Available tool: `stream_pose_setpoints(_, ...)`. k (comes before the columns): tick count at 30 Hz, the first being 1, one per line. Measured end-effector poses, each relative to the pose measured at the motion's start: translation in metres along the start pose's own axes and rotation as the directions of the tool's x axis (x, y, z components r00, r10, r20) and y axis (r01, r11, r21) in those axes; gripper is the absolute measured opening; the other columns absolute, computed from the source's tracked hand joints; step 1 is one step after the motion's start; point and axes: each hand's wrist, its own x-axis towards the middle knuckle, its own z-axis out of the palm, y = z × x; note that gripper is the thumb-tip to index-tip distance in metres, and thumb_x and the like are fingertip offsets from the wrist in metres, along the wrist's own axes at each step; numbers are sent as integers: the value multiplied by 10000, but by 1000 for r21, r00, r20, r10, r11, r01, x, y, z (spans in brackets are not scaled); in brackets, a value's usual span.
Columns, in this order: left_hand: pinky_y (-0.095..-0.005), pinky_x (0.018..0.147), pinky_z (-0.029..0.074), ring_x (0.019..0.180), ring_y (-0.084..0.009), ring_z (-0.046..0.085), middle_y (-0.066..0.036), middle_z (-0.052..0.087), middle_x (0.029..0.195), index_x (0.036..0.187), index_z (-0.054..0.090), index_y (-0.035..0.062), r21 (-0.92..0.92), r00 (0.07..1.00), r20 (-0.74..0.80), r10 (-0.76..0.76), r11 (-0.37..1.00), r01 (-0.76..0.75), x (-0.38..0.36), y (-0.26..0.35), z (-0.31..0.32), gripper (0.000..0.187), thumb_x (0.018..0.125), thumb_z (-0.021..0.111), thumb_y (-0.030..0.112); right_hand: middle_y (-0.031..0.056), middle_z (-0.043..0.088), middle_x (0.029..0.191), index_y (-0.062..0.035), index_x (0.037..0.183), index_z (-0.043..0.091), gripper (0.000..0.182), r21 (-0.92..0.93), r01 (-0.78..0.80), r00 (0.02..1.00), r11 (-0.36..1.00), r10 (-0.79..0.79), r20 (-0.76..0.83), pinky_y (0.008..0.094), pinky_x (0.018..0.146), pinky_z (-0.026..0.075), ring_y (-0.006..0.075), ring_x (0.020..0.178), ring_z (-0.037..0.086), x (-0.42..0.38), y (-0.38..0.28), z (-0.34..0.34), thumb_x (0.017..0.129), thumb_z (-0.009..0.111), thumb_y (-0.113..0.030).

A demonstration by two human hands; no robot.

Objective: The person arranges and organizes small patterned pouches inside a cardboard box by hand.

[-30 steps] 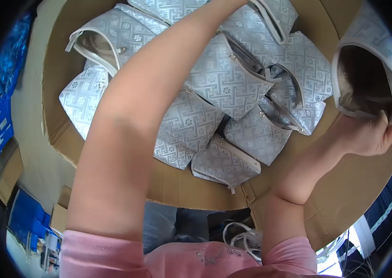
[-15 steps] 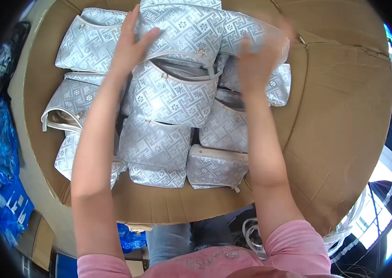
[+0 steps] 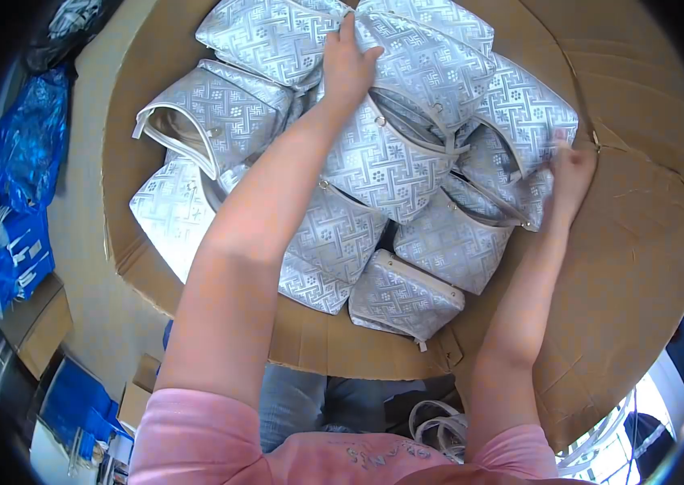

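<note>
Silver handbags with a woven-line and flower pattern lie packed in a large cardboard box. My left hand (image 3: 348,71) rests with thumb and fingers spread on the upper middle handbag (image 3: 431,61). Below it, a handbag with its top gaping (image 3: 386,162) shows a grey lining and a ring on its rim. At the right of the pile, my right hand (image 3: 573,176) is curled at the outer edge of another silver handbag (image 3: 529,105); its fingers are partly blurred and hidden. Under that bag, a further handbag (image 3: 459,230) lies with its zip side up.
The cardboard box (image 3: 641,202) has a tall creased wall on the right. A small silver pouch (image 3: 402,299) lies at its near edge. Blue plastic bags (image 3: 31,141) and a small carton (image 3: 39,323) are on the left. White straps (image 3: 439,428) hang near my legs.
The view has turned, so the pile appears tilted and further right. My right hand has gone from above the upper right handbag to its outer edge. That bag now slants downward to the right.
</note>
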Motion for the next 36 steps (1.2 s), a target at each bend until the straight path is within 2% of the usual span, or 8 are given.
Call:
stream_pose_setpoints(8, -344, 1051, 354, 1264, -290, 433, -180, 429, 1395, 1439, 307, 69, -225, 972, 202, -119, 960, 165, 42, 22, -101, 668, 875, 641, 198, 151, 649, 992, 53, 998, 633, 172, 269, 222, 956, 937, -156, -248, 295, 740, 527, 185, 828, 632, -35, -106, -15, 842, 652, -18)
stream_pose_setpoints(13, -337, 959, 421, 1142, -217, 520, -133, 496, 1280, 1331, 462, 34, -193, 738, -563, 372, 809, -555, 22, 52, -201, 434, 956, 570, 225, 175, 642, 984, 83, 971, 610, 248, 653, 90, 990, 752, -137, 21, 359, 797, 550, 227, 861, 651, -76, -184, 40, 890, 572, -148)
stream_pose_setpoints(18, -435, 1064, 339, 1310, -377, 379, -214, 369, 1432, 1397, 445, 159, 400, 777, -199, 597, 774, -491, 33, 54, -181, 501, 938, 579, 306, 130, 606, 990, -13, 1109, 571, 384, 496, -233, 929, 836, 41, 368, 374, 752, 439, 228, 858, 531, -71, -122, 173, 823, 696, -237)
stream_pose_setpoints(20, -478, 1106, 265, 1345, -430, 298, -228, 277, 1486, 1421, 421, 233, 365, 840, -30, 542, 788, -496, 47, -9, -136, 536, 922, 587, 338, 193, 562, 1080, 12, 1190, 511, 496, -208, 323, 919, 923, -358, -163, 395, 879, 412, 286, 1002, 516, -66, -103, 172, 797, 712, -214)
stream_pose_setpoints(25, -472, 1042, 343, 1264, -421, 400, -203, 403, 1411, 1374, 468, 177, 731, 876, 152, 458, 544, -412, 49, -64, -104, 500, 909, 601, 306, 284, 506, 1237, 88, 1283, 429, 710, -678, -86, 876, 730, -270, -401, 487, 990, 377, 410, 1145, 490, 28, 18, 20, 734, 770, -207)
stream_pose_setpoints(27, -464, 1019, 374, 1234, -411, 442, -197, 442, 1384, 1350, 493, 153, 737, 880, 135, 455, 547, -397, 45, -40, -101, 474, 908, 603, 282, 274, 525, 1252, 86, 1361, 361, 737, -595, -360, 928, 719, 210, -308, 422, 988, 412, 360, 1157, 524, 54, 56, -14, 785, 732, -186)
stream_pose_setpoints(30, -426, 875, 464, 1009, -324, 586, -166, 611, 1065, 1095, 589, 18, -233, 953, 59, 299, 932, -278, -29, 65, -77, 243, 866, 567, 96, 184, 619, 1135, 55, 1287, 491, 553, -2, -450, 885, 893, 445, -137, 366, 872, 481, 283, 1018, 605, 82, 83, -22, 793, 697, -83)
stream_pose_setpoints(36, -450, 910, 446, 1125, -379, 493, -152, 468, 1338, 1240, 581, 138, -216, 708, 324, 627, 778, -590, -157, 103, 63, 402, 856, 639, 239, 141, 650, 1082, 61, 1193, 588, 369, 407, 121, 993, 905, -105, -61, 286, 834, 506, 205, 962, 627, 62, -70, -10, 830, 552, 115)
